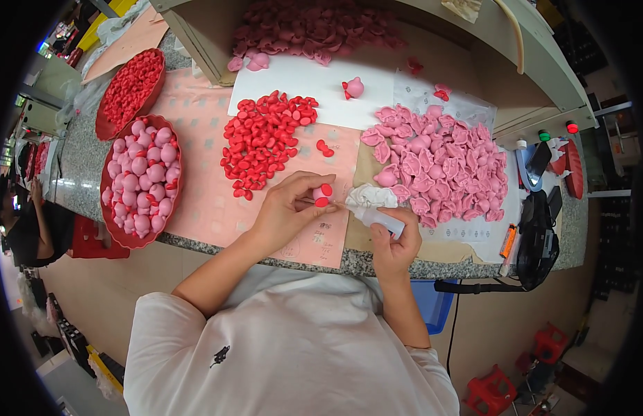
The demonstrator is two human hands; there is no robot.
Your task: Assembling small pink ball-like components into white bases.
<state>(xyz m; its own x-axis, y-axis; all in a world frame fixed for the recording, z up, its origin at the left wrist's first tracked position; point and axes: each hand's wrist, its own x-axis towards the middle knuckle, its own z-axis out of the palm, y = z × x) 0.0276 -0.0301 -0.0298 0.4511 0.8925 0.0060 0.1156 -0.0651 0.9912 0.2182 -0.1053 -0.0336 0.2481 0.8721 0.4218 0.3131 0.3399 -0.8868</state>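
Between the fingertips of my left hand [283, 211] is a small pink figure with red oval pieces [323, 195] on it. My right hand [398, 248] grips a translucent squeeze bottle [387, 222], tilted so that its thin nozzle points at the figure. Whether the nozzle touches it, I cannot tell. A crumpled white cloth [370, 197] lies just beyond the bottle. Farther off, loose red oval pieces [259, 142] form a pile, with a couple of red pieces [325, 148] apart from it. Pink shell-like parts [446, 166] are heaped to the right.
At the left stand a scalloped red tray [108, 208] of pink-and-red figures and another red tray [159, 84] of red pieces. A shelf [543, 76] overhangs more pink parts [314, 31]. A black bag [538, 243] and an orange tube [507, 241] lie right. Another person [30, 232] sits far left.
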